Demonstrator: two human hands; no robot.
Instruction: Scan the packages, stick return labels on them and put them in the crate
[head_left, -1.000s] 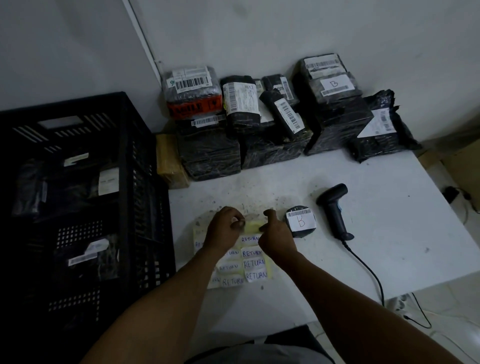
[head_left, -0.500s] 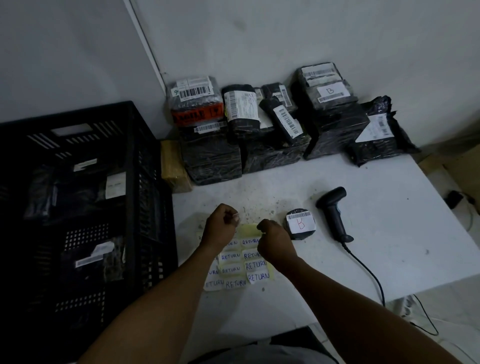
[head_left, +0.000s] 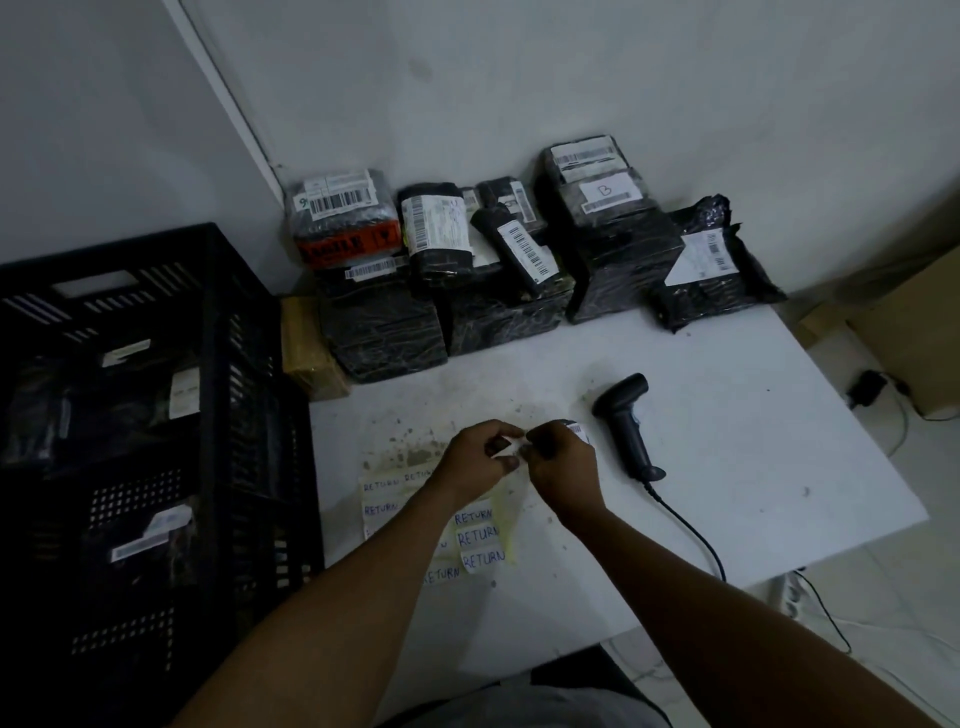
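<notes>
Head view shows us mid-label: our left hand (head_left: 480, 457) and right hand (head_left: 563, 467) meet above the table (head_left: 753, 441), and between their fingertips we pinch a small white return label (head_left: 511, 451), apparently freshly peeled from the yellowish label sheet (head_left: 475, 540) lying just below, where more handwritten RETURN stickers remain. The small round package (head_left: 577, 430) sits right behind our right knuckles, mostly hidden, with only a sliver of its barcode sticker showing. To do this step well, we judge that we should keep the label taut between both hands so it does not curl onto itself, touch only its edges to spare the adhesive, then lay one edge on the package beside the barcode rather than over it and smooth across. Both forearms reach in from the lower edge, converging in a V; the wrists sit low near the table, the left hand's fingers curled with thumb and forefinger closed on the label's left end, the right hand's fingers bunched on its right end. The barcode scanner (head_left: 626, 421) lies just right of our hands, its cable trailing off the table edge. The black crate (head_left: 156, 415) stands to our left holding some packages, and the unprocessed stack of packages (head_left: 493, 260) lines the wall, well apart.
</notes>
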